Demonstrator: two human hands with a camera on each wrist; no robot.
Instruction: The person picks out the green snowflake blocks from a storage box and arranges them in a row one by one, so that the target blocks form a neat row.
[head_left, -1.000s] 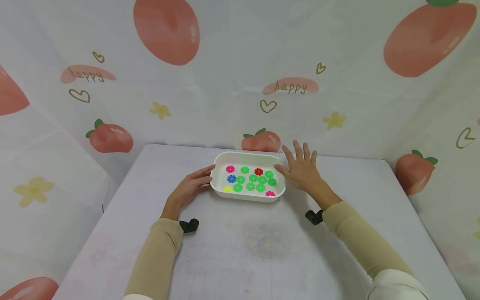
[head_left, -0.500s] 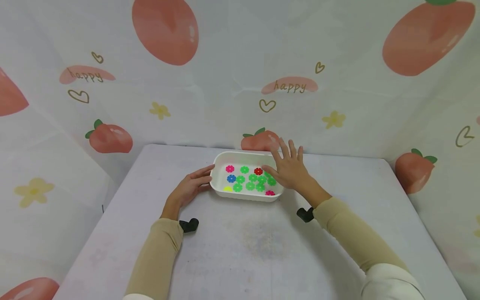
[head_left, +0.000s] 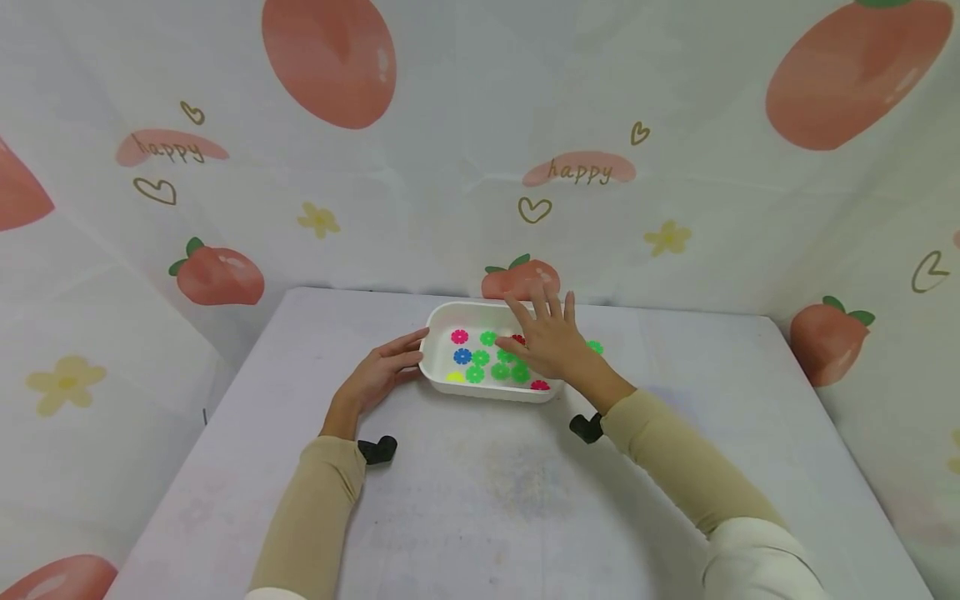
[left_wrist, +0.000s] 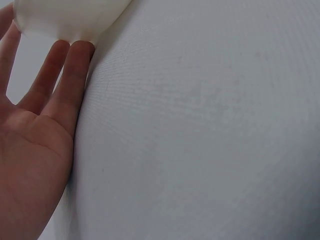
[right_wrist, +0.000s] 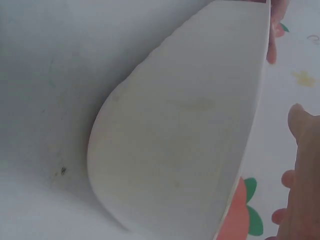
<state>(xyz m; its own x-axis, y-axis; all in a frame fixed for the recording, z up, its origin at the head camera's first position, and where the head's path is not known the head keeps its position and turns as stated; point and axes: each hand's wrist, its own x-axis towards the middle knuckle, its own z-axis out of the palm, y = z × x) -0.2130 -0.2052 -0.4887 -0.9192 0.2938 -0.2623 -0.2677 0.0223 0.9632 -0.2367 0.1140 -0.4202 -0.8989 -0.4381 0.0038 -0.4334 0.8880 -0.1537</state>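
Left hand (head_left: 375,377) touches tray (head_left: 487,392), right hand (head_left: 553,343) hovers above

The left grip (left_wrist: 37,140) touches a pale container (left_wrist: 70,17) with its fingertips (left_wrist: 80,55)

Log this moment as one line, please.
left hand: touching white rectangular plastic tray; right hand: spread above tray; inside tray: green, pink, red, blue, yellow flower-shaped discs

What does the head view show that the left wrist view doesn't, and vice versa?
Head only: the right hand over the white tray, the colored discs inside it, and the backdrop with its printed fruit.

Left wrist only: the palm side of the left hand, with the tray's outside close up.

Both: the left hand at the tray, and part of the table.
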